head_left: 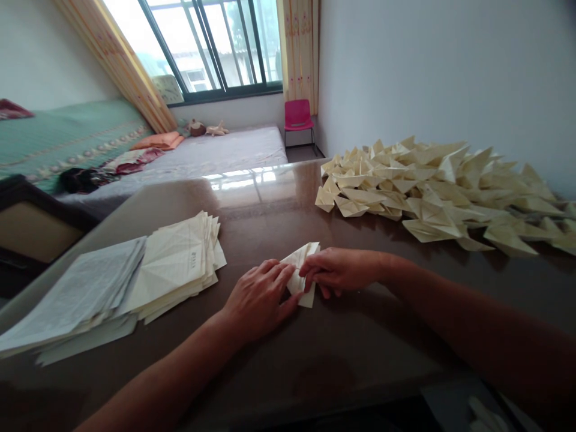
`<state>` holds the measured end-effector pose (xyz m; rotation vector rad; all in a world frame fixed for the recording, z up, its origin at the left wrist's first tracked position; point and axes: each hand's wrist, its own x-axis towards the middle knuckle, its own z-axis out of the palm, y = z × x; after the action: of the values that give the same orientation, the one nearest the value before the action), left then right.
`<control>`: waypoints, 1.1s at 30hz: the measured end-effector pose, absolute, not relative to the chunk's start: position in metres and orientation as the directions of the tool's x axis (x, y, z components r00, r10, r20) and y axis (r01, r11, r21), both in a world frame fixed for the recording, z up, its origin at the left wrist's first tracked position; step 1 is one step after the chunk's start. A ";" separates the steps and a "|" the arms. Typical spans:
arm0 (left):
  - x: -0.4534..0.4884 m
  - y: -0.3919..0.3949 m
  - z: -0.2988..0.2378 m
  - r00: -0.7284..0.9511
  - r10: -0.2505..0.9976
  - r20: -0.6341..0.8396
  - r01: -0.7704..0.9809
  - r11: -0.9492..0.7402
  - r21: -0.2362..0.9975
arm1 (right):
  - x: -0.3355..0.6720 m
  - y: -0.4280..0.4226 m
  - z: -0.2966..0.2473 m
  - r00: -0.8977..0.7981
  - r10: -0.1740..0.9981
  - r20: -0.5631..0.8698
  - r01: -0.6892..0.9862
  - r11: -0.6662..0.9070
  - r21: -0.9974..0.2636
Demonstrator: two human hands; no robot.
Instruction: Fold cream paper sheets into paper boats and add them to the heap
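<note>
On my feed the folded paper (296,258) lay just below the middle of the frame, flat on the dark tabletop (265,210) under both hands. The left hand (261,294) came in from the lower left, fingers loosely extended over the paper's left side, thumb spread away near its bottom edge. The right hand (342,270) reached from the right, fingers curled down at the paper's right side; I couldn't tell whether they pinched it or only pressed.

I judged the paper very light, fairly crisp along its creases, easily torn or crumpled, and apt to slide on that glossy surface. I'd have steadied it with flat fingertips and gripped only the layered edges. Loose sheets (166,264) were stacked at left; pointed folded pieces (432,186) were heaped at upper right.
</note>
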<state>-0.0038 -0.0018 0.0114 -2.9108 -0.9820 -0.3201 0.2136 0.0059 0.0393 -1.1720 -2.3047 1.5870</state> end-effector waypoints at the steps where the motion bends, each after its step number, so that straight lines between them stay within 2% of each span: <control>1: -0.002 -0.006 0.013 0.763 0.613 0.206 0.621 -0.783 0.032 | 0.213 0.004 0.039 -0.720 0.623 -0.305 0.499 0.159 -0.852; 4: 0.001 -0.013 0.013 0.747 0.641 0.177 0.645 -0.763 0.046 | 0.214 0.003 0.036 -0.780 0.564 -0.272 0.439 0.182 -0.880; 6: 0.001 -0.012 0.011 0.764 0.628 0.150 0.631 -0.775 0.026 | 0.219 0.005 0.037 -0.777 0.581 -0.244 0.463 0.265 -0.845; 8: -0.001 -0.008 0.008 0.798 0.591 0.121 0.595 -0.804 -0.001 | 0.226 0.011 0.038 -0.733 0.657 -0.175 0.543 0.409 -0.734; 10: -0.006 -0.003 0.005 0.822 0.560 0.104 0.566 -0.824 -0.030 | 0.233 0.016 0.039 -0.686 0.724 -0.070 0.625 0.538 -0.565; 12: -0.010 0.003 0.003 0.839 0.536 0.097 0.542 -0.838 -0.055 | 0.236 0.019 0.037 -0.663 0.748 0.021 0.673 0.608 -0.422; 15: -0.015 0.009 0.004 0.861 0.501 0.088 0.507 -0.860 -0.059 | 0.235 0.019 0.033 -0.679 0.726 0.110 0.681 0.679 -0.275; 17: -0.016 0.010 0.007 0.868 0.489 0.089 0.493 -0.869 -0.032 | 0.233 0.019 0.030 -0.735 0.665 0.134 0.629 0.742 -0.230; 20: -0.017 0.009 0.013 0.862 0.500 0.084 0.500 -0.866 0.031 | 0.234 0.024 0.024 -0.805 0.582 0.113 0.538 0.798 -0.273; 26: -0.016 0.006 0.015 0.783 0.616 0.089 0.598 -0.784 0.168 | 0.242 0.040 0.011 -0.803 0.584 0.118 0.450 0.723 -0.524; 30: -0.013 0.006 0.012 0.709 0.700 0.083 0.688 -0.713 0.136 | 0.244 0.045 0.008 -0.758 0.648 0.074 0.447 0.598 -0.665; 33: -0.012 0.007 0.012 0.694 0.715 0.088 0.703 -0.699 0.134 | 0.244 0.045 0.009 -0.730 0.684 0.019 0.465 0.515 -0.720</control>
<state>-0.0116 0.0068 0.0121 -2.9733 -1.2467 -0.2154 0.2443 0.0449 0.0090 -0.9612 -2.4598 1.0356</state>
